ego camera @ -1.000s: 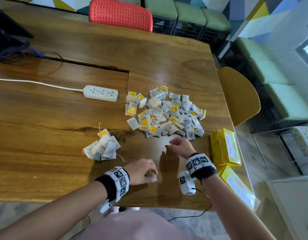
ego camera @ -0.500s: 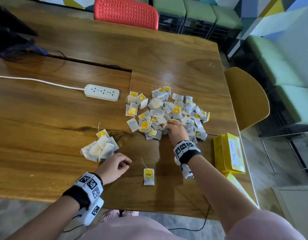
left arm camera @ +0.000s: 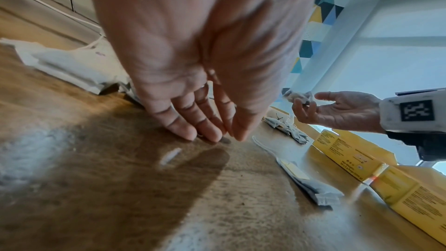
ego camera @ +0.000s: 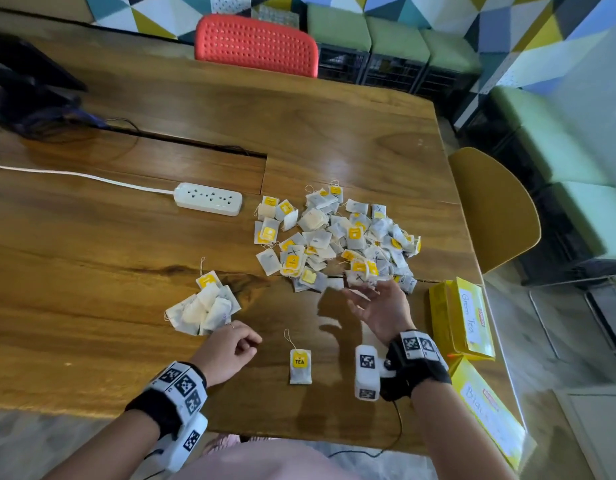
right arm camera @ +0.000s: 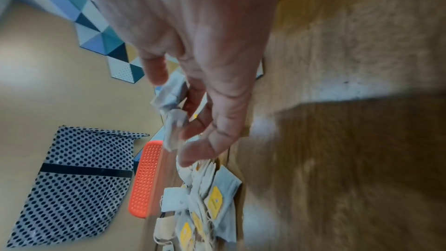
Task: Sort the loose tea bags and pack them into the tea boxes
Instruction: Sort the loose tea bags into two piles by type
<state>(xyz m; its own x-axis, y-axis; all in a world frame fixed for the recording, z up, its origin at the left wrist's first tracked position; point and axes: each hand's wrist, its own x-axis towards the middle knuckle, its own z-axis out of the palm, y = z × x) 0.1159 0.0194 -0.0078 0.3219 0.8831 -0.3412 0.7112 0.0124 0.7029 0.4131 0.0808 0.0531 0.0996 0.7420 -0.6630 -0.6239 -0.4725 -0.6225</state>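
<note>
A big heap of loose tea bags (ego camera: 337, 237) lies mid-table. A small sorted pile (ego camera: 204, 306) sits to its left. One tea bag with a yellow TEA tag (ego camera: 300, 365) lies alone near the front edge. Two yellow tea boxes stand at the right edge: "Green Tea" (ego camera: 462, 317) and, nearer to me, another box (ego camera: 486, 414). My right hand (ego camera: 360, 294) is lifted palm-up at the heap's near edge and pinches a white tea bag (left arm camera: 298, 95) (right arm camera: 173, 121) between thumb and fingers. My left hand (ego camera: 244, 341) holds nothing, and its fingertips (left arm camera: 210, 135) touch the wood beside the small pile.
A white power strip (ego camera: 208, 199) with its cable lies left of the heap. Behind it a long slot (ego camera: 195, 147) cuts the wooden table (ego camera: 91, 254). A red chair (ego camera: 256, 45) stands at the far side, a yellow chair (ego camera: 493, 209) at the right.
My left hand let go of the TEA-tagged bag and moved left toward the small pile. My right hand reached into the heap, then drew back palm-up with a tea bag.
</note>
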